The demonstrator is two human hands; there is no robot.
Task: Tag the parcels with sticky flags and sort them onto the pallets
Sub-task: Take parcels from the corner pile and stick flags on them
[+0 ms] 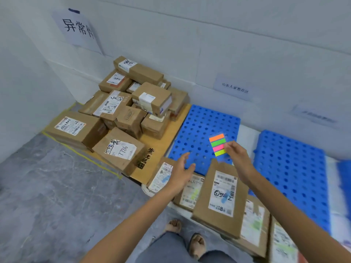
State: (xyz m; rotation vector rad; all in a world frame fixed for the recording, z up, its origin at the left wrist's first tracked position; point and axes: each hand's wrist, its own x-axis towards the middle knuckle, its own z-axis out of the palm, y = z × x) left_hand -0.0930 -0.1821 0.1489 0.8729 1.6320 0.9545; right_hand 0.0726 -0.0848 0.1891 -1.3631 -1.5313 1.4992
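My right hand pinches a pack of sticky flags with orange, green, pink and yellow strips, held up over a blue perforated pallet. My left hand hovers open just left of it, fingers spread, holding nothing. Below my hands several brown parcels lie in a row; the nearest one shows a white shipping label with handwriting. A pile of brown parcels sits on a flat cardboard sheet in the corner.
A second blue pallet lies at the right. Paper signs hang on the white wall. Grey marbled floor stretches left. My feet stand close to the parcel row.
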